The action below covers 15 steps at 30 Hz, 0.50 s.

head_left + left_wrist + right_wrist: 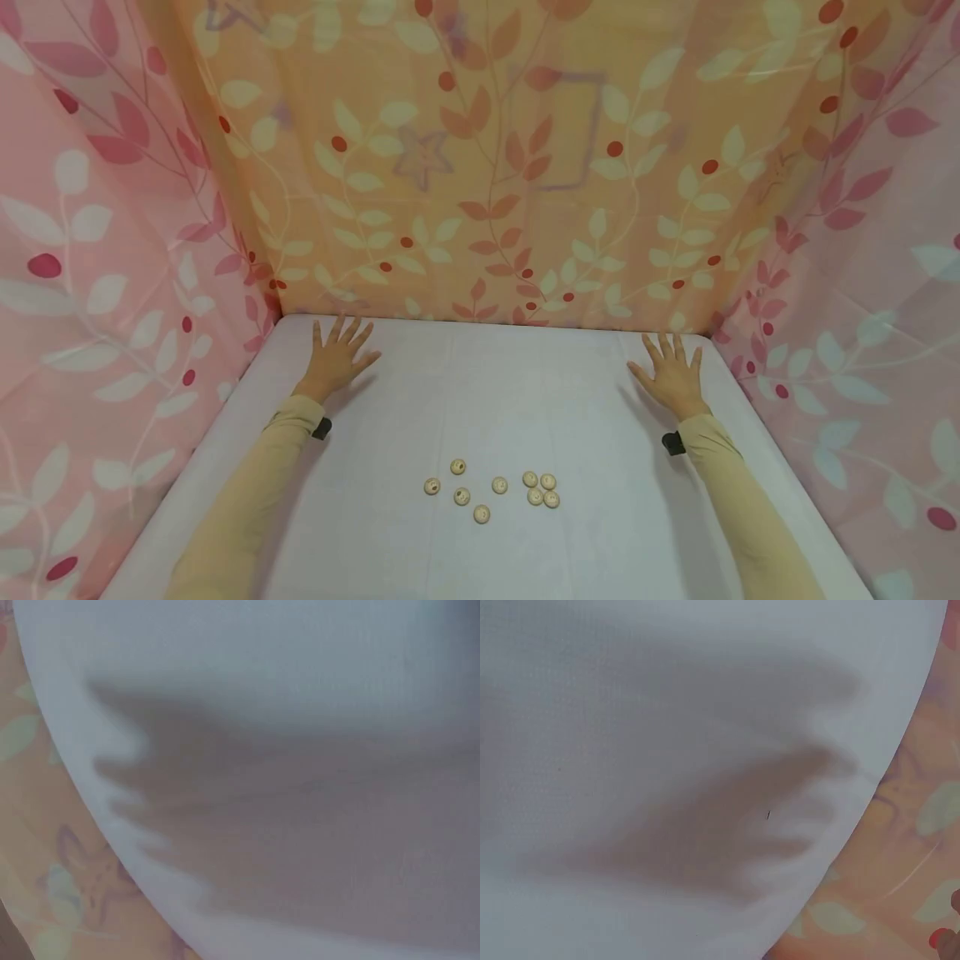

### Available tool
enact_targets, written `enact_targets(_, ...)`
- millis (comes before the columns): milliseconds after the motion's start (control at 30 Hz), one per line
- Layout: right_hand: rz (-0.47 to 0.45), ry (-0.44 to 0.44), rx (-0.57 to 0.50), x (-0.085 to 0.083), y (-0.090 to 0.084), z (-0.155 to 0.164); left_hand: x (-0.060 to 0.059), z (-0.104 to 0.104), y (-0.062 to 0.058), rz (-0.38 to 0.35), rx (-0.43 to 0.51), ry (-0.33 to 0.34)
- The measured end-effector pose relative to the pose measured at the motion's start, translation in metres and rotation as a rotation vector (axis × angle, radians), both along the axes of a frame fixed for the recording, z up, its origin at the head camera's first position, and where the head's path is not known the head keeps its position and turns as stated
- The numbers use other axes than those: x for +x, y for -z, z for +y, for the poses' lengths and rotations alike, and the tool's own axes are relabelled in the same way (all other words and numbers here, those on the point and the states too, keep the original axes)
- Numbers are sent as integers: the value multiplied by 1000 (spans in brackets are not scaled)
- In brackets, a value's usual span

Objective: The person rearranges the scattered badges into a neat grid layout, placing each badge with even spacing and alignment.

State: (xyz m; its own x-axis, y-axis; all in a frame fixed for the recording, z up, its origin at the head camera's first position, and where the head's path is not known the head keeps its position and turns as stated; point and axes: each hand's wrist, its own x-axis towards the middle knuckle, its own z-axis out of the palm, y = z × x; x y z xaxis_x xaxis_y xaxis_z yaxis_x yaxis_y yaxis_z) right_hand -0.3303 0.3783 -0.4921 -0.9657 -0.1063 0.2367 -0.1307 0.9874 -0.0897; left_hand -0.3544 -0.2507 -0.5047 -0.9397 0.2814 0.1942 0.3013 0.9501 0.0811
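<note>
My left hand (333, 364) is spread over the far left of the white table, fingers straight and apart, holding nothing. Over the far right, my right hand (672, 379) is spread the same way, also holding nothing. Each hand casts a shadow on the white surface below, filling much of both wrist views. Several small round beige discs with dark markings lie nearer the front middle. A loose group on the left includes one disc (462, 497), and a single disc (499, 485) sits beside it. At the right, a tight cluster includes another disc (552, 499).
The white table (495, 400) meets an orange leaf-patterned curtain (465, 208) at its back edge. Pink leaf-patterned curtains stand at the left (90, 250) and right (885, 267). A small black device is on each wrist, left (322, 429) and right (673, 443).
</note>
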Motion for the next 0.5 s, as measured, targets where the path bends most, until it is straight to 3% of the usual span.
enact_targets(300,2,-96,40,10,-4,-17,13,11,-8,56,18,66)
enact_targets(500,56,-189,47,20,0,-32,22,15,-4,62,39,88)
